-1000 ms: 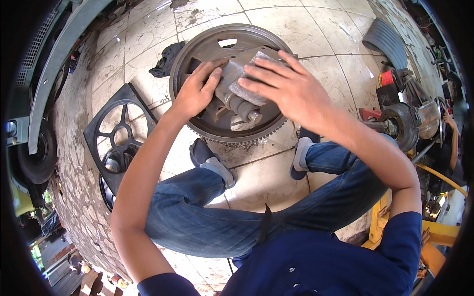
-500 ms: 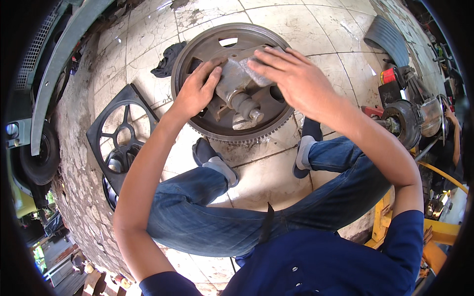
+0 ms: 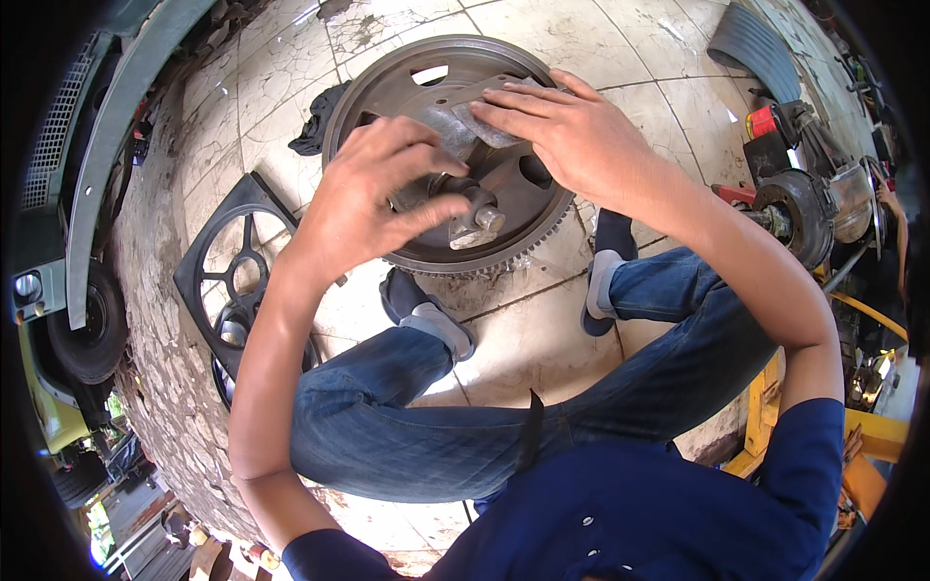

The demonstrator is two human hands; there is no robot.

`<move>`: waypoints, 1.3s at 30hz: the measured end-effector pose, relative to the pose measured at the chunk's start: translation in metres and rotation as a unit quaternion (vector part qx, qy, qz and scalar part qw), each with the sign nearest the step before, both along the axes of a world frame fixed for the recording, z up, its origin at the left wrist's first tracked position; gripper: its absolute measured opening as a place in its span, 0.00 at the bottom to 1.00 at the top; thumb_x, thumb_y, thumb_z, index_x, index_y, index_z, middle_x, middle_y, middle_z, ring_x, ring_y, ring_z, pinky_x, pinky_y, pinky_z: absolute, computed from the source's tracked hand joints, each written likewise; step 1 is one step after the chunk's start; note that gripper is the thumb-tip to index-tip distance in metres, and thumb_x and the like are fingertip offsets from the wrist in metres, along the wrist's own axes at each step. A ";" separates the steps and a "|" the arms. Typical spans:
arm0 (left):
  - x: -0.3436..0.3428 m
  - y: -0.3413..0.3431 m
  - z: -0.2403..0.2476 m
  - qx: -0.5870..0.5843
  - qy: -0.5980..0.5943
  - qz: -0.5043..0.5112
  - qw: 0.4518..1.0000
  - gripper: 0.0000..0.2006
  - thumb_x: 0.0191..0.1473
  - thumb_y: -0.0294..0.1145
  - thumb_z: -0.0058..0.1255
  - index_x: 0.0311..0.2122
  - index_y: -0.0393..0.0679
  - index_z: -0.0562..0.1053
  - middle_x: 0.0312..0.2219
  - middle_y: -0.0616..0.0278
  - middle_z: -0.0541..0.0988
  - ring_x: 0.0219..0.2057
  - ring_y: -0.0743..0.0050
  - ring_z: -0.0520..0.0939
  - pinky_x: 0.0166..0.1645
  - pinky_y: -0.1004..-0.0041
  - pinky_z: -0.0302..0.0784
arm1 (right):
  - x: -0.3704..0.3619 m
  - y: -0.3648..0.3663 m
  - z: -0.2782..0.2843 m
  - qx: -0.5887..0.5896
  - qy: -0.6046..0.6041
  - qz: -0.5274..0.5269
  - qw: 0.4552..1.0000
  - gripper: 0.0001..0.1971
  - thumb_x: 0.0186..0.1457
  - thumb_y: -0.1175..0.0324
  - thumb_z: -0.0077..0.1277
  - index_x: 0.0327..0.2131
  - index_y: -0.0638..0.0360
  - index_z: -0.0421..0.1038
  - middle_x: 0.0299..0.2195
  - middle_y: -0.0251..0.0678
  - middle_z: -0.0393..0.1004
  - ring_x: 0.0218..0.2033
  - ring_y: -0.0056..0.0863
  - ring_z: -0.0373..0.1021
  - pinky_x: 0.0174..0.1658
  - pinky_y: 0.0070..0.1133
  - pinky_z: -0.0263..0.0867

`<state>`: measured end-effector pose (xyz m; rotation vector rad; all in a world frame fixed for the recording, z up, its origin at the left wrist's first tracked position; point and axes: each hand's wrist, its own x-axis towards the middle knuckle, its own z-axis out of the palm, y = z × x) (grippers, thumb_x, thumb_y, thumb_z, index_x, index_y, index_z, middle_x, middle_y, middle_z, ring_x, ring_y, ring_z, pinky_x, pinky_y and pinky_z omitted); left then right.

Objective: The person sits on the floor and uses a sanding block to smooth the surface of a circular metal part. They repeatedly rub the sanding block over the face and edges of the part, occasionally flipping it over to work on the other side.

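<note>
A large flywheel (image 3: pixel 426 250) with a toothed rim lies on the tiled floor in front of my feet. From its middle rises a crankshaft (image 3: pixel 487 219), its stepped end pointing toward me. My left hand (image 3: pixel 387 184) is raised beside and above the shaft, thumb and fingers spread apart, holding nothing that shows; it hides part of the crankshaft. My right hand (image 3: pixel 572 126) lies with outstretched fingers over a rough grey block-like part (image 3: pixel 494 134) on the far side of the shaft. Whether its palm presses on the block I cannot tell.
A black fan shroud (image 3: pixel 208 232) lies on the left, with a dark cloth (image 3: pixel 315 121) near the flywheel. A ribbed grey piece (image 3: pixel 751 48) lies at the far right, and a brake drum assembly (image 3: pixel 799 218) stands nearer. A vehicle's bumper (image 3: pixel 107 145) borders the left.
My left hand has lifted off the crankshaft and come nearer to me, its fingers opening. My right hand has shifted slightly left and stays over the grey block.
</note>
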<state>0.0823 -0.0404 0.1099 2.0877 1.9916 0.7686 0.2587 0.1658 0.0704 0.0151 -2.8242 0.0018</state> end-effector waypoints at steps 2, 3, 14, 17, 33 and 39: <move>0.010 0.002 0.011 -0.015 0.029 -0.032 0.999 0.23 0.41 0.39 0.70 0.46 0.47 0.81 0.43 0.62 0.77 0.48 0.57 0.77 0.56 0.60 0.71 | 0.000 -0.001 -0.002 -0.013 0.007 0.004 1.000 0.25 0.60 0.73 0.50 0.62 0.44 0.67 0.61 0.31 0.71 0.62 0.29 0.66 0.68 0.36 0.57; 0.012 0.002 0.011 -0.023 0.056 -0.027 0.998 0.26 0.39 0.39 0.71 0.48 0.48 0.81 0.46 0.63 0.76 0.50 0.56 0.75 0.57 0.59 0.70 | 0.002 -0.005 -0.001 -0.012 0.011 0.010 1.000 0.26 0.59 0.73 0.51 0.62 0.44 0.67 0.61 0.31 0.71 0.62 0.30 0.66 0.67 0.36 0.58; 0.016 0.000 0.006 -0.054 0.034 -0.039 0.997 0.26 0.41 0.34 0.69 0.50 0.49 0.79 0.50 0.60 0.74 0.53 0.55 0.74 0.58 0.58 0.70 | 0.000 -0.006 -0.004 -0.018 0.008 0.032 0.999 0.29 0.57 0.77 0.51 0.62 0.42 0.67 0.63 0.31 0.68 0.64 0.32 0.64 0.69 0.34 0.57; 0.019 0.001 0.007 -0.046 0.033 -0.042 0.998 0.26 0.40 0.34 0.69 0.49 0.49 0.80 0.48 0.61 0.75 0.52 0.55 0.75 0.57 0.58 0.71 | -0.002 0.005 -0.006 -0.083 -0.004 0.012 0.996 0.28 0.58 0.76 0.50 0.62 0.42 0.68 0.64 0.29 0.67 0.66 0.30 0.62 0.69 0.35 0.56; 0.015 -0.001 0.003 -0.046 0.018 -0.033 0.998 0.27 0.39 0.35 0.71 0.49 0.50 0.80 0.46 0.61 0.75 0.50 0.57 0.75 0.56 0.58 0.71 | -0.003 0.005 -0.003 -0.074 -0.002 0.020 0.997 0.26 0.60 0.77 0.48 0.60 0.39 0.70 0.62 0.29 0.69 0.63 0.33 0.66 0.67 0.35 0.61; 0.018 -0.001 0.006 -0.070 0.016 -0.042 0.997 0.26 0.41 0.33 0.69 0.51 0.48 0.79 0.50 0.60 0.75 0.54 0.55 0.74 0.60 0.58 0.69 | -0.005 0.005 -0.012 -0.108 0.039 0.027 0.993 0.25 0.61 0.77 0.48 0.60 0.39 0.71 0.61 0.29 0.70 0.61 0.33 0.67 0.66 0.32 0.64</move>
